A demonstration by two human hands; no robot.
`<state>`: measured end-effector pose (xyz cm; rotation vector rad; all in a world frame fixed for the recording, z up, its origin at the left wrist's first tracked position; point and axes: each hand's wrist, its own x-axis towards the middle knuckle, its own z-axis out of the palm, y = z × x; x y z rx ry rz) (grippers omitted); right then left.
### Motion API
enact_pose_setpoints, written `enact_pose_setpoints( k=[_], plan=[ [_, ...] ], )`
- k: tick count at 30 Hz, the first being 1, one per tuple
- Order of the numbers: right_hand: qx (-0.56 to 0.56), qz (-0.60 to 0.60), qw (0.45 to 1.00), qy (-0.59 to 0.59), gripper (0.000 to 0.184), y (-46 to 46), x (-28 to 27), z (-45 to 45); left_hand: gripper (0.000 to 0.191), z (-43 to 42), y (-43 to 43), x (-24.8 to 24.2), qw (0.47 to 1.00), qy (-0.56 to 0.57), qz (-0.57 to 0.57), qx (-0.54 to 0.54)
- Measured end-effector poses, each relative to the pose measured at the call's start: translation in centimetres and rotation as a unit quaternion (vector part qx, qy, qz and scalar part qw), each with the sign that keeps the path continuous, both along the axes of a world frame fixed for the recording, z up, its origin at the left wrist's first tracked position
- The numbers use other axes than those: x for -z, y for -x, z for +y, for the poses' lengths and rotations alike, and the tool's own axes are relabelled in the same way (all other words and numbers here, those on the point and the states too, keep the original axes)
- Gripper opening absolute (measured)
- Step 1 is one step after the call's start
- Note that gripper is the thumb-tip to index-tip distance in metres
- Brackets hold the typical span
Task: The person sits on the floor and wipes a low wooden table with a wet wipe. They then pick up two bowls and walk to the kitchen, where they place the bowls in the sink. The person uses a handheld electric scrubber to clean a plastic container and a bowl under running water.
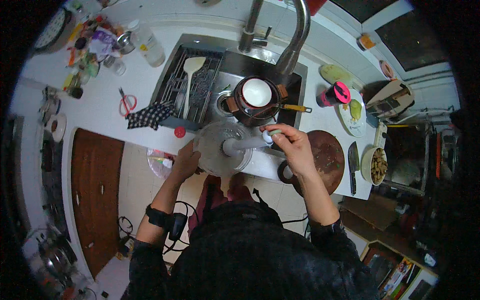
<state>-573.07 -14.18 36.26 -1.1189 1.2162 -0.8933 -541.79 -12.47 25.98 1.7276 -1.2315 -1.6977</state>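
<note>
A large clear container, perhaps glass or plastic, is at the front edge of the sink, with my left hand gripping its left side. Between finger and thumb, my right hand grips the end of a white-handled tool, whose dark-rimmed far end is at the container; whether that end is inside it I cannot tell. Just beyond, a white bowl sits on a dark pot in the steel sink. A yellow-handled utensil lies across the pot's right side.
Left of the pot, a white spatula rests on a drying rack. Red-handled scissors and a checked cloth are on the left counter. Rightward are a round cutting board, a cleaver and a bowl of chopped food.
</note>
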Motion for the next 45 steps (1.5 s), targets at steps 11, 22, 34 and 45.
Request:
enact_pose_setpoints(
  k=[11,22,34,45],
  plan=[
    [0.02,-0.019,0.998,0.056,0.024,-0.2,1.1,2.6,0.057,2.5,3.5,-2.0,0.875,0.375,-0.305,-0.008],
    [0.063,0.071,0.992,0.082,0.021,-1.8,1.0,3.4,0.042,-1.3,10.3,-5.2,0.887,0.399,-0.066,0.221],
    [0.208,0.074,0.951,0.216,0.016,-5.0,4.8,4.6,0.039,-2.2,10.3,-3.7,0.886,0.412,-0.028,0.21],
    [0.137,0.061,0.98,0.132,0.018,-3.6,2.9,5.2,0.039,-4.1,7.4,-3.6,0.866,0.45,0.002,0.218]
  ],
)
